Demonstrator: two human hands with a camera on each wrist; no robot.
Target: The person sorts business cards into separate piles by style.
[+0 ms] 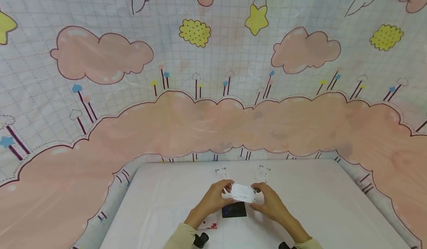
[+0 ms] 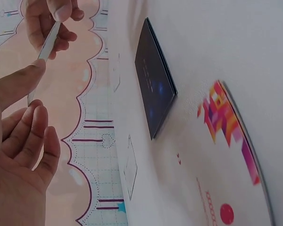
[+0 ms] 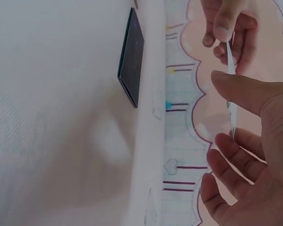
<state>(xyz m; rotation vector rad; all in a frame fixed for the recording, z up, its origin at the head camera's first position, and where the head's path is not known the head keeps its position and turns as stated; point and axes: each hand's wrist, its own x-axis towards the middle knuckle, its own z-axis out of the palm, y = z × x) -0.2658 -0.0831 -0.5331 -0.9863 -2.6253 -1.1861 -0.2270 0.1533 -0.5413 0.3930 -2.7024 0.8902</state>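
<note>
My left hand (image 1: 214, 197) and right hand (image 1: 271, 203) hold up a small white card (image 1: 242, 193) with printed text and leafy corners, one hand at each short end. Thumb and fingertips of each hand pinch the card's edges, and in the left wrist view the card (image 2: 48, 44) shows nearly edge-on above the table. Under it on the tabletop lies a dark card stack (image 1: 234, 210) with a bluish print. Closer to my left wrist is a white card stack (image 2: 212, 160) with a pink and orange pattern, partly hidden by the forearm in the head view.
Two white cards with leafy corners, a left one (image 1: 221, 173) and a right one (image 1: 262, 173), lie farther back on the white table (image 1: 160, 197). Behind the table hangs a cloth (image 1: 213, 126) printed with clouds and stars. Black devices (image 1: 201, 240) sit at my wrists.
</note>
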